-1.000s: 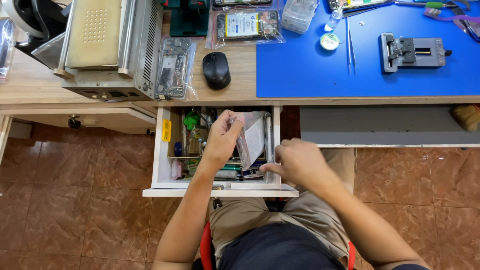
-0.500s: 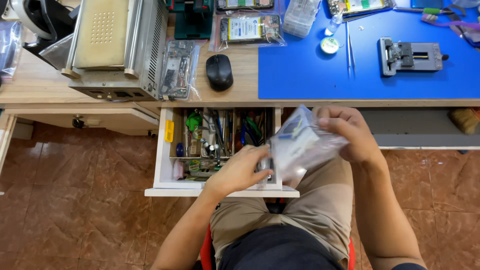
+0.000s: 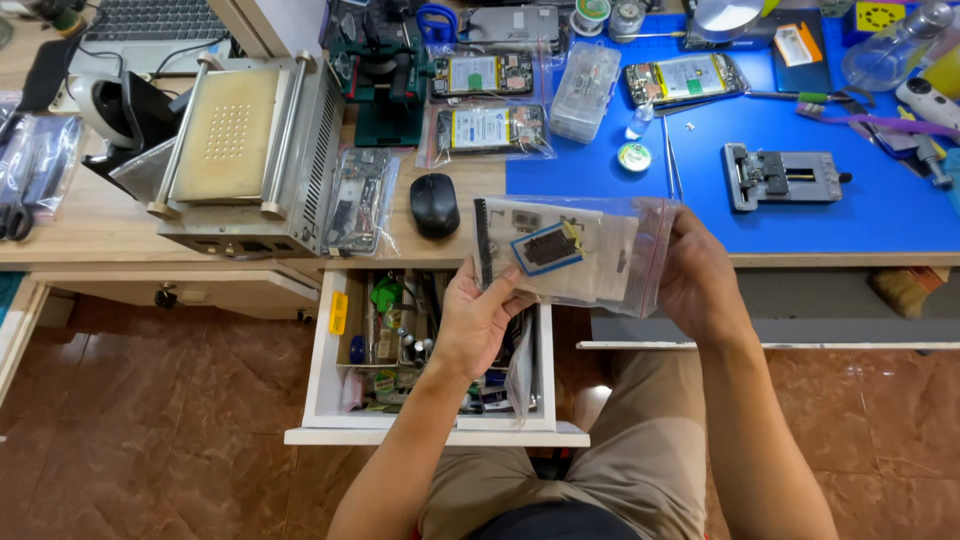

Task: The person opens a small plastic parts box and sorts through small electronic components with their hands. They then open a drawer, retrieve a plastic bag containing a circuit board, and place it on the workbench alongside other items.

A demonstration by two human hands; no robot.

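Note:
A clear zip bag (image 3: 575, 252) with small flat electronic parts inside is held up flat in front of me, over the desk's front edge. My left hand (image 3: 478, 318) grips its lower left corner. My right hand (image 3: 700, 282) holds its right side, fingers behind the plastic. Below my left hand the white drawer (image 3: 325, 370) stands pulled out, packed with several tools and small parts.
A black mouse (image 3: 434, 204) lies on the wooden desk just left of the bag. A grey metal machine (image 3: 250, 155) stands at the left. The blue mat (image 3: 760, 130) carries a metal clamp jig (image 3: 782, 176), bagged phone boards and a clear parts box (image 3: 587, 92).
The bag came up out of the drawer and now sits higher, spread flat between both hands. My left hand moved from the drawer to the bag's corner.

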